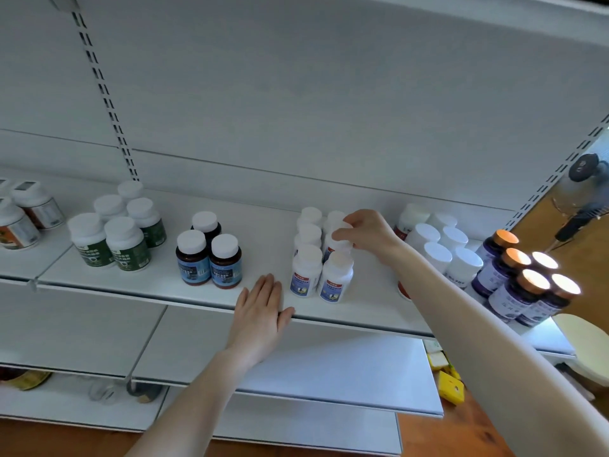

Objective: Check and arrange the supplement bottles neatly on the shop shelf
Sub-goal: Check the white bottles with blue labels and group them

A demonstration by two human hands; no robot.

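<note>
Landmark: the cluster (306, 268) of white, blue-labelled bottles standing in two columns at the middle of the shelf (263, 232).

The right hand (369, 230) reaches in from the right of the cluster. Its fingers and thumb are curled round the white cap of one bottle (341, 237) in the cluster's right column, second from the front. That bottle stands upright among the others, just behind the front right one; whether its base is on the shelf or raised cannot be told.

The left hand (260, 308) lies flat, palm down, at the shelf's front edge just left of and in front of the cluster. Its fingers are straight and close together, the thumb spread toward the cluster, and it holds nothing.

Left of the cluster, with a bare gap between, stand three brown bottles (207, 255) with white caps. Further left are five green-labelled bottles (115, 239), and beyond them, at the frame's edge, a few orange-labelled bottles (23, 216).

Right of the cluster, partly behind the right forearm, is a group of white-capped bottles (438, 245), then purple bottles (517, 285) with orange caps at the shelf's end.

Below the cluster is a lower shelf (329, 364), with yellow boxes (449, 387) by its right end.
</note>
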